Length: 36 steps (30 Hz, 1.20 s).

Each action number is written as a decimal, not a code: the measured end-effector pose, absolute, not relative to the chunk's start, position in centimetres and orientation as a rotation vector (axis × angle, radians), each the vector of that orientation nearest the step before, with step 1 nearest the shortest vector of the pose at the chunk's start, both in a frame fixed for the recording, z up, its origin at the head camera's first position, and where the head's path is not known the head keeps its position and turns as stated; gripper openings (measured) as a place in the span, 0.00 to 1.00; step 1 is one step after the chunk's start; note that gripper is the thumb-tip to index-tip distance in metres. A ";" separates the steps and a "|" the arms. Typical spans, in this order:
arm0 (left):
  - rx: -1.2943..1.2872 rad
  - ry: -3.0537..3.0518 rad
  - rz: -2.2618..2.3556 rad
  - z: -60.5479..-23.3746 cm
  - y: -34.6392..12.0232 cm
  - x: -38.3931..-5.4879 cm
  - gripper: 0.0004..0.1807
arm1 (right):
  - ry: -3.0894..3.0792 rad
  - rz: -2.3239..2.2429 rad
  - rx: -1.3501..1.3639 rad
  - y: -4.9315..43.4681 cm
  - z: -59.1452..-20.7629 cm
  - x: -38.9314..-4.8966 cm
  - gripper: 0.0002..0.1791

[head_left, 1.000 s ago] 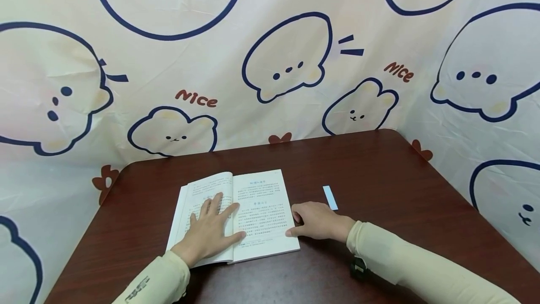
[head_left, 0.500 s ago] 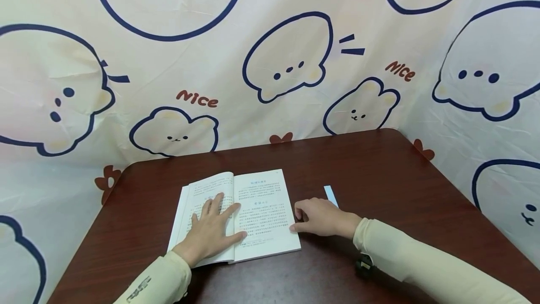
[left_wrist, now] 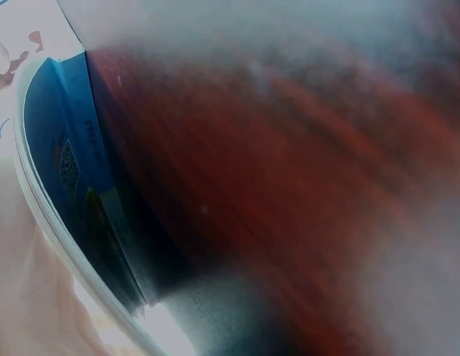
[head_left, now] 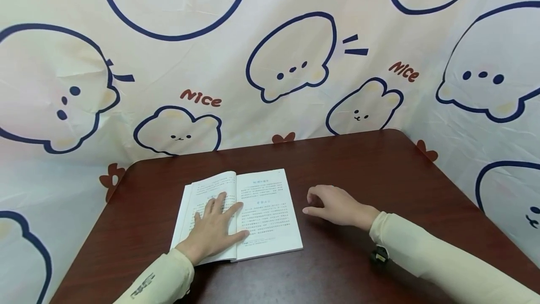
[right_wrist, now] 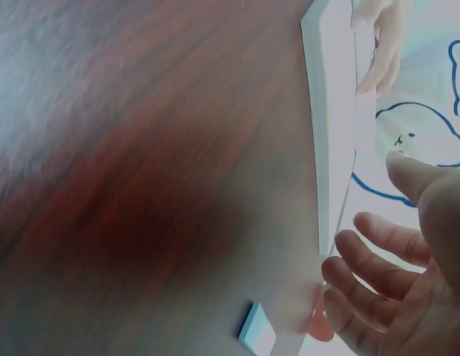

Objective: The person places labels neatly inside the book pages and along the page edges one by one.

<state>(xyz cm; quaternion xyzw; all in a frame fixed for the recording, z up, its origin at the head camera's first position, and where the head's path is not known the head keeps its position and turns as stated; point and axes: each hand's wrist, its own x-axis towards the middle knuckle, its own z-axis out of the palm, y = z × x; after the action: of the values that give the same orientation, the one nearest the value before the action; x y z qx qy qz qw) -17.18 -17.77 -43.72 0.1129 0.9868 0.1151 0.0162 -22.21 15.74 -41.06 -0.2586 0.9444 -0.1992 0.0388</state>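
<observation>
An open book (head_left: 266,219) lies on the dark reddish-brown table, its pages printed with small text and blue headings. My left hand (head_left: 213,231) rests spread on the left page, thumb and forefinger reaching over the fold onto the right page. In the left wrist view the book's blue cover (left_wrist: 78,141) shows beneath the curved pages. My right hand (head_left: 337,205) is off the book's right edge, fingers loosely bent, holding nothing. A small pale-blue strip (right_wrist: 258,330) lies on the table in the right wrist view; in the head view the right hand hides it.
The table (head_left: 261,280) reaches back to a white cloth backdrop (head_left: 236,69) with dark-blue cartoon outlines, which also hangs along both sides. A dark wrist device (head_left: 379,255) sits under the right sleeve (head_left: 422,240).
My right hand has left the book's right edge and moved right and slightly away from me, over the pale-blue strip. The left hand stays on the book.
</observation>
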 end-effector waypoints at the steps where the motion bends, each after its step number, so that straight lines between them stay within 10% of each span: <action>1: 0.349 3.068 0.356 -43.7 -17.8 -17.2 0.43 | 2.895 -0.618 -0.788 15.9 -41.0 -22.3 0.13; 36: 0.343 3.064 0.343 -43.3 -17.7 -16.8 0.43 | 2.876 -0.615 -0.810 21.7 -41.4 -25.1 0.26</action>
<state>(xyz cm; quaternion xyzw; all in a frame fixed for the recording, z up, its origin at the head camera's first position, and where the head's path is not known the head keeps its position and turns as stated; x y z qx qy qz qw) -16.81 -17.66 -43.34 0.1104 0.9875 0.1104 0.0197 -25.06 21.68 -41.36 -0.2652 0.9418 -0.2014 0.0455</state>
